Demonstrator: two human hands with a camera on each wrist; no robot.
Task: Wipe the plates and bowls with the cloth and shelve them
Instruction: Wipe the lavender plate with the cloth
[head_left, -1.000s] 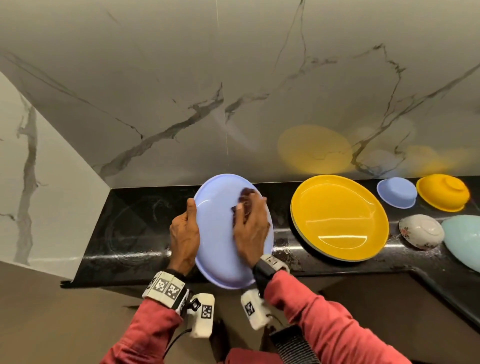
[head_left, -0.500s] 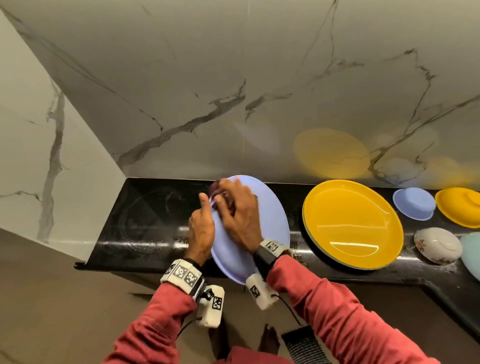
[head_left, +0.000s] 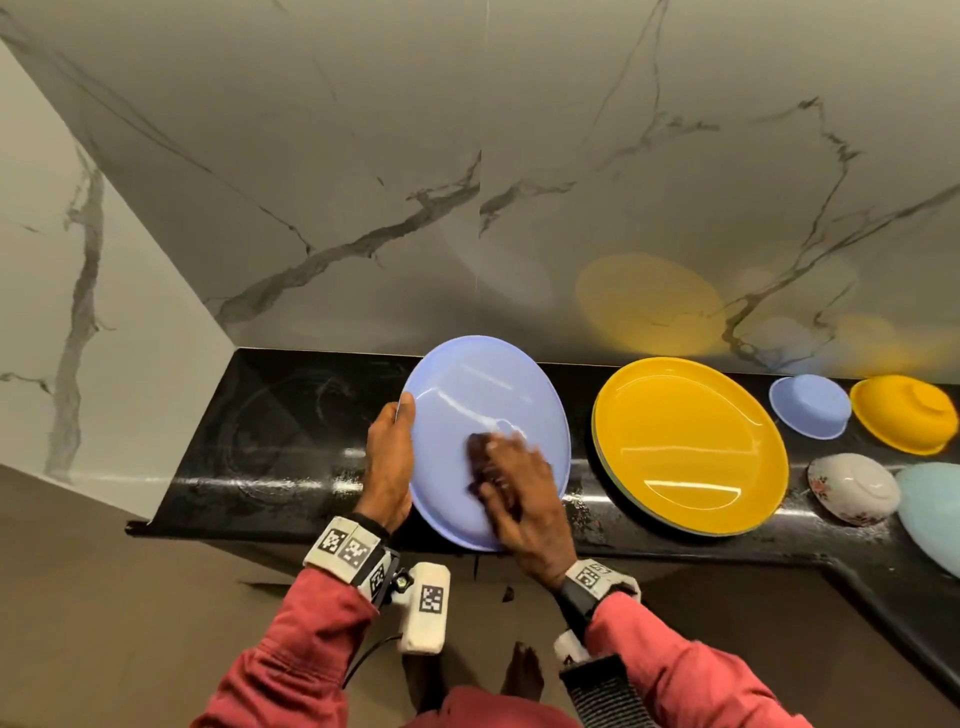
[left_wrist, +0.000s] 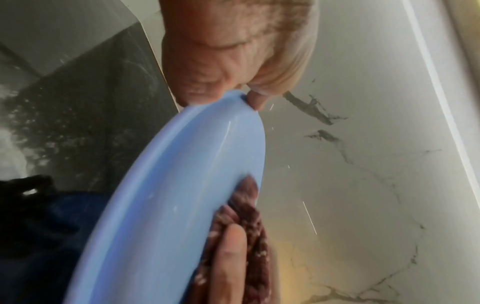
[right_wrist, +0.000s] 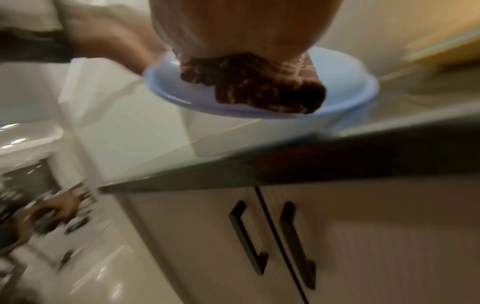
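While left hand (head_left: 388, 462) grips plate (head_left: 470, 395), right hand (head_left: 524, 512) flat on cloth (head_left: 480, 457).

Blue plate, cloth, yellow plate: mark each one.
blue plate (head_left: 467, 395), head view, bare upper face.
cloth (head_left: 480, 457), head view, dark fold beside the fingers.
yellow plate (head_left: 691, 447), head view, centre of its face.

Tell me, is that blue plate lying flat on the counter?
No, it is lifted and tilted: the left hand grips the blue plate by its rim above the counter.

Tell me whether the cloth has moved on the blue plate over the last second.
Yes. The cloth under the right hand has slid from the blue plate's far rim down to its near half, towards the counter edge.
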